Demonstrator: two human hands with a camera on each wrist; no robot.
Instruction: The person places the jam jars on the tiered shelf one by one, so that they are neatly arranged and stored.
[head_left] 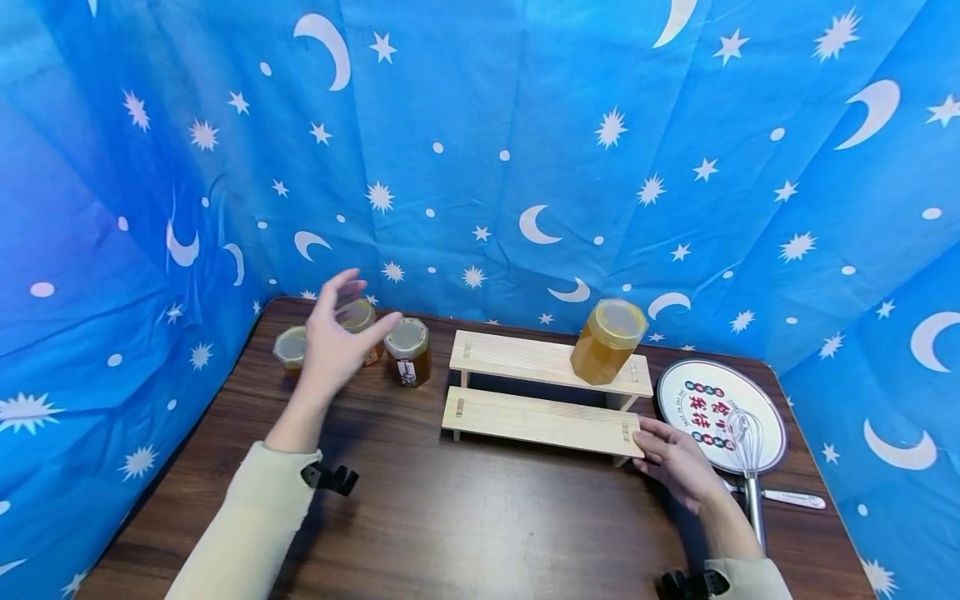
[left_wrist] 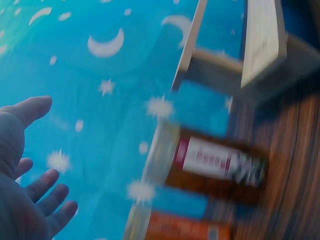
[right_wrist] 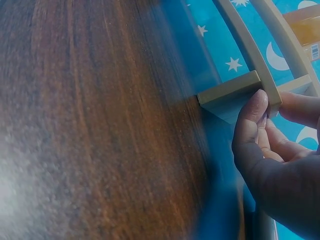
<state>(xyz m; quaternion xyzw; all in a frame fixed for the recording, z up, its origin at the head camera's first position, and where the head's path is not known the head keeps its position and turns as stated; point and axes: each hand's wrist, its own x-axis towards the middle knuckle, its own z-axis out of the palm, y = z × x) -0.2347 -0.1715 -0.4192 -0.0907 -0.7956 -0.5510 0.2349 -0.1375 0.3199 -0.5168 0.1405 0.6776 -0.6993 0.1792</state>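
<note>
My left hand [head_left: 326, 346] is raised over the jars at the left, thumb and fingers spread wide around nothing. Beneath and beside it stand a dark amber honey jar [head_left: 411, 365] with a white label, another jar [head_left: 356, 315] partly hidden behind the hand, and a third jar [head_left: 291, 343] at the far left. An orange label shows on one jar [left_wrist: 187, 227] in the left wrist view. My right hand [head_left: 678, 462] pinches the right end of the two-step wooden shelf's lower board [head_left: 540, 421]. A large honey jar [head_left: 606, 346] stands on the upper board [head_left: 517, 354], near its right end.
A round white board [head_left: 697, 392] with red characters lies right of the shelf. A whisk [head_left: 752, 467] rests partly over it, crossing a white-handled utensil [head_left: 795, 498]. Blue star-patterned cloth [head_left: 480, 150] hangs behind and beside the dark wooden table [head_left: 480, 517].
</note>
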